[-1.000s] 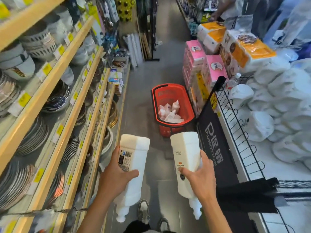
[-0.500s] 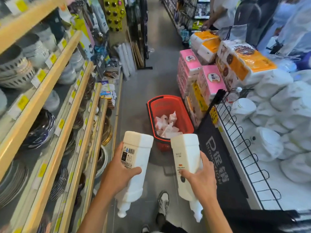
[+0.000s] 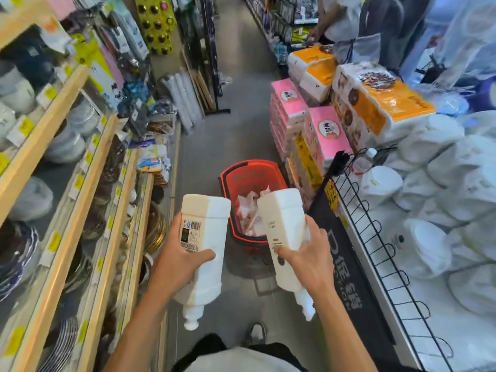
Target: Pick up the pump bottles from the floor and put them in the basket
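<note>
While the red basket (image 3: 243, 181) sits on the aisle floor (image 3: 236, 135), the left hand (image 3: 177, 264) and right hand (image 3: 311, 261) each grip an inverted white pump bottle, left (image 3: 205, 237) and right (image 3: 284, 226).

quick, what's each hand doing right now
Left hand: grips the left pump bottle, pump end down.
Right hand: grips the right pump bottle, pump end down.

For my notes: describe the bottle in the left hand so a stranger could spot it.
Down the aisle, a red basket stands on the floor. Nearer the camera the left hand grips a white pump bottle upside down. Unlike the white bottle in the right hand, it shows a barcode label.
</note>
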Motion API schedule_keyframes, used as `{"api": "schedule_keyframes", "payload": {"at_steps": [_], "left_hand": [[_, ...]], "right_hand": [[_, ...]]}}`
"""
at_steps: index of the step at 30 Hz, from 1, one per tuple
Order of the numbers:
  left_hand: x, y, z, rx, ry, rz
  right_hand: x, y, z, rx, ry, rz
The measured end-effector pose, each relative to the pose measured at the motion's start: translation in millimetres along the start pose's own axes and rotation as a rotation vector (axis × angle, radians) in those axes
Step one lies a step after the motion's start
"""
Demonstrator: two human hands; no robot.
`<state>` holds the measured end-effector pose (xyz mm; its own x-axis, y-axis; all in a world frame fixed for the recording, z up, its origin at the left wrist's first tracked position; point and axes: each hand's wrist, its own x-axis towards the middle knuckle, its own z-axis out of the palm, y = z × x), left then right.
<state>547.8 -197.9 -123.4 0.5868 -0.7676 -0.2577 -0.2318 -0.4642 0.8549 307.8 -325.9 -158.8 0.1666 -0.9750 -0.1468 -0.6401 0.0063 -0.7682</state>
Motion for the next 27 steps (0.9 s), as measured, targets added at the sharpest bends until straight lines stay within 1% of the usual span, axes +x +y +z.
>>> {"api": "schedule_keyframes", "payload": {"at_steps": [6,12,17,21,27], "left_hand": [[44.8,5.3,5.0,0.014,-0.001,-0.028],[108.1,16.6,3.0,-0.039,0.013,-0.021],[162.9,33.2,-8.6,-0.055,0.005,-0.041],[205.5,37.7,-10.2,-0.030,0.001,-0.076],[248.4,29.5,3.3,-0.043,-0.015,-0.119]], "right_hand": [[44.9,-6.1,12.4,-0.021,-0.031,0.026],[87.7,-17.1,28.4,-0.065,-0.061,0.049],[128.3,-41.4,37.1,-0.082,-0.037,0.020],[155.2,-51.1,48.6,-0.001,0.005,0.054],[175.8,-39.8,62.2,0.127,0.021,0.133]]}}
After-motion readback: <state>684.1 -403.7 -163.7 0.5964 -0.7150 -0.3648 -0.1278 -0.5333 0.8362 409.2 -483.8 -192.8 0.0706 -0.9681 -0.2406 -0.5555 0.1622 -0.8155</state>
